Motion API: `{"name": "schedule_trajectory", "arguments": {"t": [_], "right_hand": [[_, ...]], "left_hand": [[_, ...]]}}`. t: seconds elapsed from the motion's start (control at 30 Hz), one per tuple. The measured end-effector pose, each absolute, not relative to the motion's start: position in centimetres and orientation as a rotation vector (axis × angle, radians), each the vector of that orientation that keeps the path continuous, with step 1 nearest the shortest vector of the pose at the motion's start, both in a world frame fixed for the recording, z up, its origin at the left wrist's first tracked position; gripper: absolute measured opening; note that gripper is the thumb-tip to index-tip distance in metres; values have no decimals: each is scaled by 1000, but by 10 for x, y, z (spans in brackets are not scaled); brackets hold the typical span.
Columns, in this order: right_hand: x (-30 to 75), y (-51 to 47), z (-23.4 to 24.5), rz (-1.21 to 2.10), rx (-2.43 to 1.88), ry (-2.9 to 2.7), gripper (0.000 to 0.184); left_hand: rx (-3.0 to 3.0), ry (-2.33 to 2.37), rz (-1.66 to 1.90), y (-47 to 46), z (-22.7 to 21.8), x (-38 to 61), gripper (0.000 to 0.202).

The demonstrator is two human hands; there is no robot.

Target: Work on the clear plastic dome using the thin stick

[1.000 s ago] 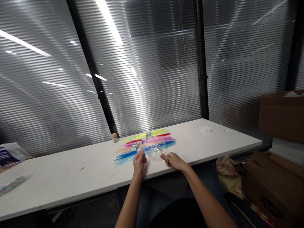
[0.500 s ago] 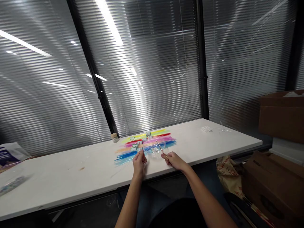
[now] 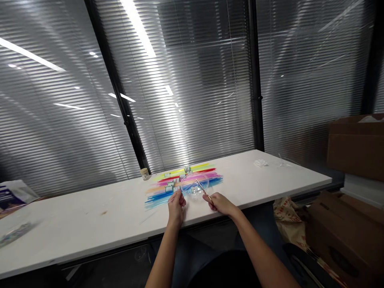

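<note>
A small clear bowl (image 3: 194, 185) stands on the white table (image 3: 90, 224) over a fan of coloured strips (image 3: 162, 192) in yellow, pink, orange and blue. My left hand (image 3: 176, 206) rests at the table's front edge, fingers pinched together near the bowl's left rim; what they hold is too small to name. My right hand (image 3: 220, 203) grips a thin stick (image 3: 204, 191) whose far tip reaches into the bowl.
A small tan jar (image 3: 145, 173) stands by the window behind the strips. Crumpled clear wrappers (image 3: 260, 163) lie at the far right of the table. A bag (image 3: 13, 194) and a clear dish (image 3: 13, 232) sit at the far left. Cardboard boxes (image 3: 354, 148) stack at the right.
The stick's tip has shifted slightly inside the bowl. Both hands stay almost where they were.
</note>
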State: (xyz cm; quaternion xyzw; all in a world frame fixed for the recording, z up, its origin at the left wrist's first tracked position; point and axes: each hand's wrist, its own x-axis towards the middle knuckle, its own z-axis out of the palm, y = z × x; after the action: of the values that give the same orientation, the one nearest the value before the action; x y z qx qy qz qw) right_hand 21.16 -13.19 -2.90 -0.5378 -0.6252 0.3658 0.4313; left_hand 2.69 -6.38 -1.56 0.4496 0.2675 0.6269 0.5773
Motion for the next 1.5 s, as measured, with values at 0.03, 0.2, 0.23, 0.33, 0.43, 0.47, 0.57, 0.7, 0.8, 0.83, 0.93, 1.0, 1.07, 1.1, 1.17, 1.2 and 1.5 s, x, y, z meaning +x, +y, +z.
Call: {"name": "schedule_trajectory", "arguments": {"t": [0.03, 0.2, 0.23, 0.33, 0.43, 0.47, 0.57, 0.7, 0.8, 0.83, 0.93, 1.0, 1.07, 1.1, 1.17, 1.2, 1.5], "right_hand": [[211, -133, -28, 909, -1344, -1561, 64], [211, -134, -24, 889, -1372, -1566, 62], [211, -134, -23, 889, -1373, -1566, 62], [211, -134, -22, 899, -1372, -1571, 62], [211, -134, -23, 899, -1381, -1570, 63], [211, -134, -23, 900, -1383, -1569, 63], [211, -134, -24, 907, -1380, -1570, 63], [211, -134, -23, 915, -1367, -1579, 64], [211, -134, -24, 912, -1361, -1579, 64], [211, -133, -24, 911, -1359, -1579, 64], [212, -131, -27, 924, -1345, -1584, 64], [213, -128, -30, 937, -1327, -1589, 65], [213, -126, -33, 948, -1306, -1589, 64], [214, -125, -34, 952, -1299, -1588, 64], [214, -124, -35, 964, -1294, -1584, 64], [214, -125, -35, 970, -1294, -1582, 65], [213, -128, -31, 985, -1285, -1576, 62]], "left_hand": [[1051, 627, 1468, -64, -15, 27, 45], [1062, 625, 1465, -66, -15, 27, 46], [1068, 626, 1463, -66, -15, 27, 46], [1085, 621, 1450, -66, -15, 27, 46], [1099, 606, 1427, -66, -16, 27, 46], [1103, 603, 1421, -65, -16, 27, 46], [1102, 602, 1415, -65, -16, 27, 45], [1101, 602, 1407, -64, -16, 26, 44], [1107, 600, 1400, -64, -17, 26, 45], [1109, 599, 1398, -64, -17, 26, 45], [1107, 605, 1403, -64, -17, 27, 46], [1104, 607, 1407, -64, -16, 27, 46], [1105, 604, 1404, -64, -16, 27, 46], [1107, 602, 1402, -64, -16, 27, 46], [1107, 604, 1401, -64, -16, 27, 45], [1107, 606, 1401, -64, -16, 26, 45], [1129, 617, 1397, -63, -17, 26, 44]]}}
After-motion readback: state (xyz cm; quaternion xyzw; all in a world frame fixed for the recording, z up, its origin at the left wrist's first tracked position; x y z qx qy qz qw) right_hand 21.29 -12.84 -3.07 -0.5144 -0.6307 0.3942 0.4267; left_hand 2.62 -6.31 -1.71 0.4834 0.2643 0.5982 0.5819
